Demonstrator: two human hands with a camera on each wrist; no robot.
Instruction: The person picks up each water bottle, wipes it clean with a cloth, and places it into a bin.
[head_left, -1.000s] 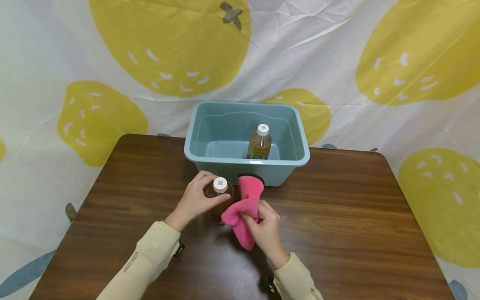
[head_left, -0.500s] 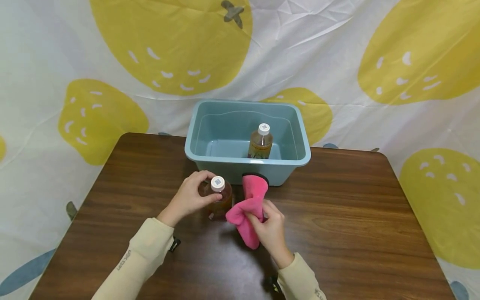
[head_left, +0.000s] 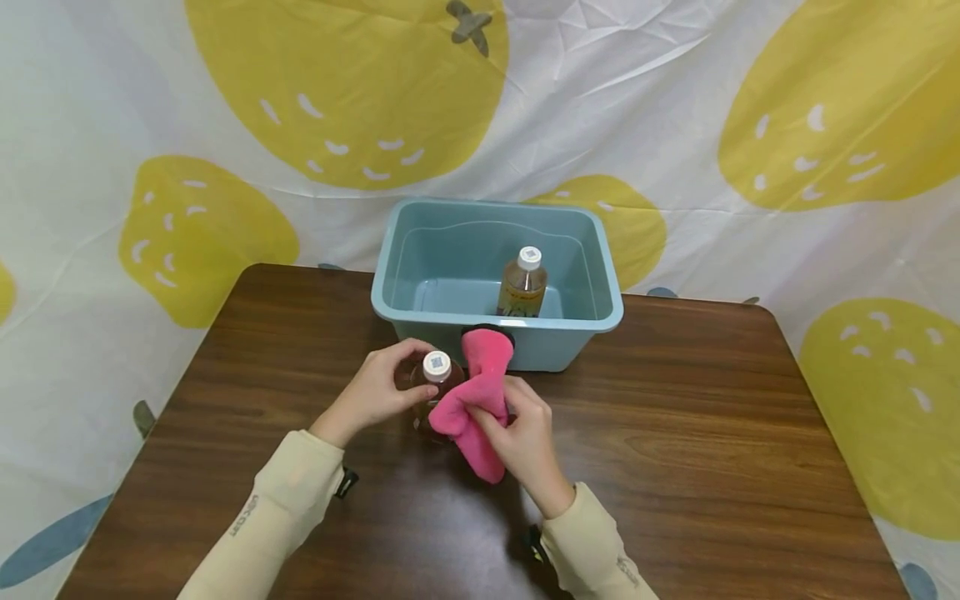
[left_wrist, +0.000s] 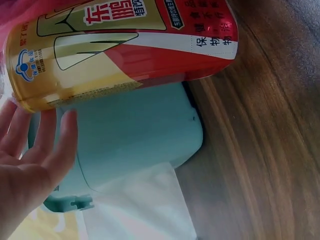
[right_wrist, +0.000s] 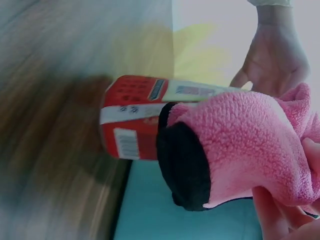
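Observation:
My left hand point(head_left: 367, 396) holds an upright drink bottle with a white cap point(head_left: 437, 365) near its top, thumb and fingers around the shoulder. In the left wrist view the bottle's gold and red label point(left_wrist: 125, 55) shows. A fluffy pink cloth with black trim point(head_left: 480, 392) hangs bunched from my right hand point(head_left: 525, 433), which pinches it between thumb and fingers. The cloth overlaps the bottle's right side in the head view. From the right wrist, the red lower part of the bottle point(right_wrist: 132, 117) appears behind the cloth's black edge point(right_wrist: 185, 165).
A light blue plastic bin point(head_left: 405, 315) stands at the back of the brown wooden table point(head_left: 697, 450), just beyond the hands. Inside it, toward the right, another white-capped bottle point(head_left: 522, 287) stands upright. A lemon-print curtain point(head_left: 337, 100) hangs behind the table.
The left hand and bottle have shifted slightly left. The cloth in the right hand first went a little right, then came back left and up over the bottle's side.

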